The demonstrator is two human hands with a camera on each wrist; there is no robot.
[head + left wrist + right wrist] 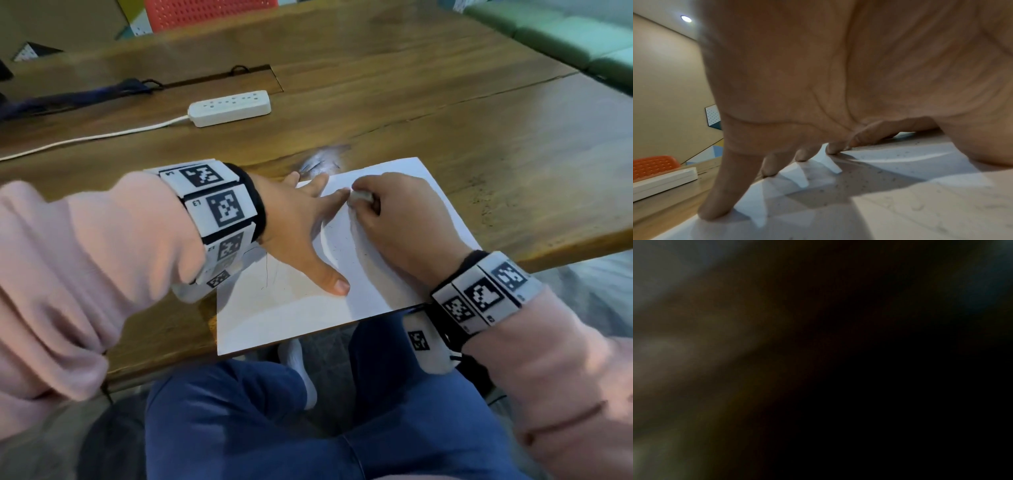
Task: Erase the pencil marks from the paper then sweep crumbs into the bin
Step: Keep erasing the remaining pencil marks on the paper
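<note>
A white sheet of paper (pixel 301 308) lies at the near edge of the wooden table (pixel 411 113), with faint pencil lines on its left part. My left hand (pixel 301 222) lies flat on the sheet, fingers spread, pressing it down. My right hand (pixel 390 212) grips a small white eraser (pixel 361 196) against the paper near its far edge. In the left wrist view the left hand (pixel 818 97) fills the frame, its fingertips (pixel 768 168) rest on the paper (pixel 900 203), and dark eraser crumbs (pixel 869 180) speckle the sheet. The right wrist view is dark and shows nothing.
A white power strip (pixel 229 108) with its cord lies farther back on the table. An orange chair (pixel 209 12) stands behind the table. The paper overhangs the table's near edge above my blue-trousered legs (pixel 308 428). No bin is in view.
</note>
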